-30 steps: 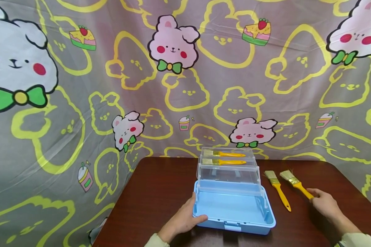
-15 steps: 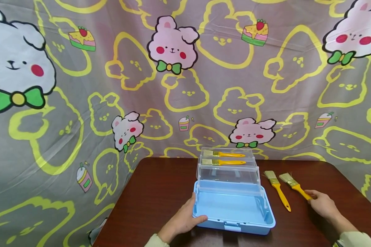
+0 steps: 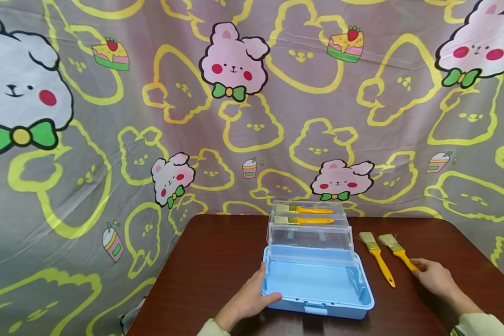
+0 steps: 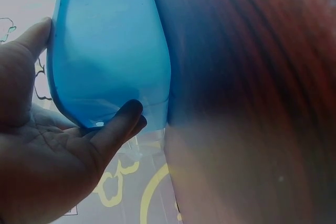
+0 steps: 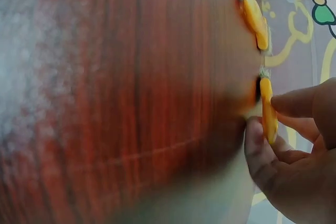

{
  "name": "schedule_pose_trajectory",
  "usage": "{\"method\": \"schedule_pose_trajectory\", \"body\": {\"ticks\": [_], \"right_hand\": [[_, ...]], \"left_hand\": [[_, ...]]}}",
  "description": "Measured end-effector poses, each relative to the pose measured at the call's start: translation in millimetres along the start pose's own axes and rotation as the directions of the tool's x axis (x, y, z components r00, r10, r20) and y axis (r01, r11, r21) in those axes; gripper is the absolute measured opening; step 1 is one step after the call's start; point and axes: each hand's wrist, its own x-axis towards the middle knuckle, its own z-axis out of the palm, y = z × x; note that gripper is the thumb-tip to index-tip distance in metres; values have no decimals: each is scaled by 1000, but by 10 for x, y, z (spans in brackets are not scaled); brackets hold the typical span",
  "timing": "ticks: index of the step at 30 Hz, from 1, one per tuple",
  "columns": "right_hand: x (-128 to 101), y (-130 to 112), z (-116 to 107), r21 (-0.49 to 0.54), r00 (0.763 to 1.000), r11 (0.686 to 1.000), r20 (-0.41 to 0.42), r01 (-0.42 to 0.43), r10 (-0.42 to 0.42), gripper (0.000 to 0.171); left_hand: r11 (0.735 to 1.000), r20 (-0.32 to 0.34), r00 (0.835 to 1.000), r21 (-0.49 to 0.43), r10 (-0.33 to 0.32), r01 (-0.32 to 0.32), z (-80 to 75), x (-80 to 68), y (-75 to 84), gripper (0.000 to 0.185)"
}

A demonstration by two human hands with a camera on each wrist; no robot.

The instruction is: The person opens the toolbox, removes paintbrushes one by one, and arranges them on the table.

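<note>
Two brushes (image 3: 315,221) already in the clear trays (image 3: 311,229) of the blue box (image 3: 311,278); half stowed, by the look! Right of the box, a loose brush (image 3: 376,255) lies on the surface (image 3: 218,252), the right hand (image 3: 436,278) pinches the outer brush (image 3: 401,253), and the left hand (image 3: 250,297) grips the box's near-left corner.

Blue box (image 3: 340,311) stands open; rightmost brush (image 3: 402,255) seems tilted.
</note>
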Motion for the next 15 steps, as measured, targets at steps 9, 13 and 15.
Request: {"method": "schedule_pose_trajectory", "body": {"ticks": [9,13,15], "right_hand": [[33,-32,9,-5,998,1000,51,-19,19,38],[35,-60,20,-23,998,1000,57,-3,5,39],[33,-74,24,-29,998,1000,62,0,2,40]], "left_hand": [[1000,0,1000,-12,-2,2,13,17,-16,102],[1000,6,1000,-27,-13,13,14,12,-17,101],[999,11,1000,-31,-18,18,15,9,-17,102]]}}
